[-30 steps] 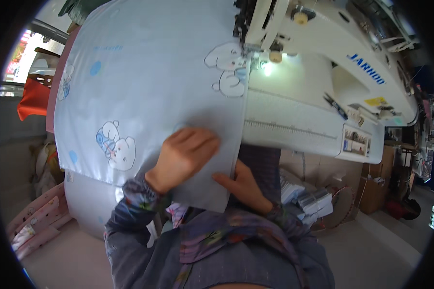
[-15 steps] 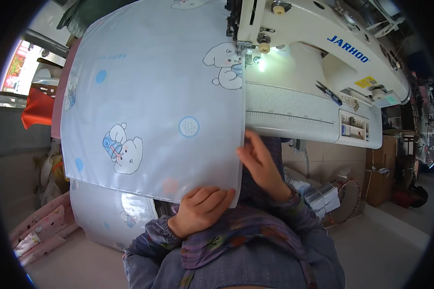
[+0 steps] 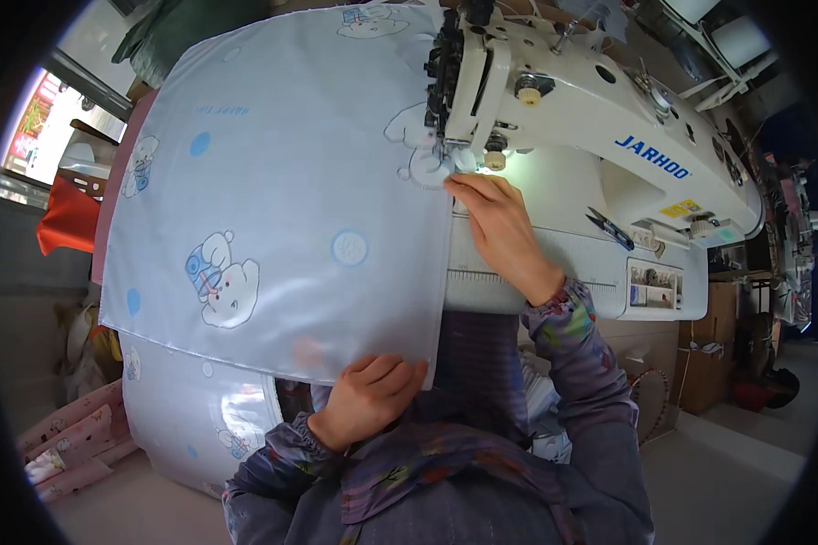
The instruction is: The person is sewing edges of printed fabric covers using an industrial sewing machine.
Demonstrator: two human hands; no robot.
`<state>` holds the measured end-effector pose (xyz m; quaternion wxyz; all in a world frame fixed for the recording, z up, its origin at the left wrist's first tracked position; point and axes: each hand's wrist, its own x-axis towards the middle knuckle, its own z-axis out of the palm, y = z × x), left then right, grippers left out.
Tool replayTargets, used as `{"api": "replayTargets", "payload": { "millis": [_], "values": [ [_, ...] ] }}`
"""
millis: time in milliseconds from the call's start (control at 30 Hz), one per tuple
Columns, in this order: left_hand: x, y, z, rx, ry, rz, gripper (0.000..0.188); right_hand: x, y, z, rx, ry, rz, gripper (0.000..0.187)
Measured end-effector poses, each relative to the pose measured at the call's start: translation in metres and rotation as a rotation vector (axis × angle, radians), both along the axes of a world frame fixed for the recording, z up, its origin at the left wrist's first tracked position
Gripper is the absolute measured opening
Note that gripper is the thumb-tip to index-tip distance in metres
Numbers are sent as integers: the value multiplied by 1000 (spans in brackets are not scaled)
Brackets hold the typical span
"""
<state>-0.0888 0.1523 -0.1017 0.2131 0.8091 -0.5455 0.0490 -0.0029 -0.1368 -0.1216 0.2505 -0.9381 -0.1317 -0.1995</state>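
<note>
A pale grey-blue printed fabric sheet (image 3: 291, 182) with white cartoon dogs and blue dots spreads across the sewing table. Its right edge runs under the needle area of a white sewing machine (image 3: 573, 118). At the sheet's near right corner, my left hand (image 3: 373, 400) is closed with the edge pinched in its fingers. My right hand (image 3: 503, 222) lies farther up, beside the presser foot, its thumb and fingertips pinching the sheet's right edge. The machine's foot is partly hidden behind the fingers and frame.
Small black thread snips (image 3: 611, 229) rest on the machine bed, above a parts tray (image 3: 654, 285). More printed fabric (image 3: 191, 409) hangs below the sheet at the left. Pink fabric rolls (image 3: 73, 445) lie at lower left, an orange-red cloth (image 3: 66, 218) above them. Cardboard boxes (image 3: 707, 336) stand at right.
My right hand has moved up along the sheet's edge from near the lap to beside the presser foot. My left hand stays at the near corner. The view has shifted slightly.
</note>
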Motion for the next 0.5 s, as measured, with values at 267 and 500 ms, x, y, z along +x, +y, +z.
{"api": "replayTargets", "payload": {
  "millis": [267,500],
  "values": [
    [48,-31,-2,-58,-57,41,44,1,-5,-1,124,34,-41,37],
    [70,-40,-2,-59,-106,74,37,-5,-18,-14,-179,14,-150,33]
  ]
}}
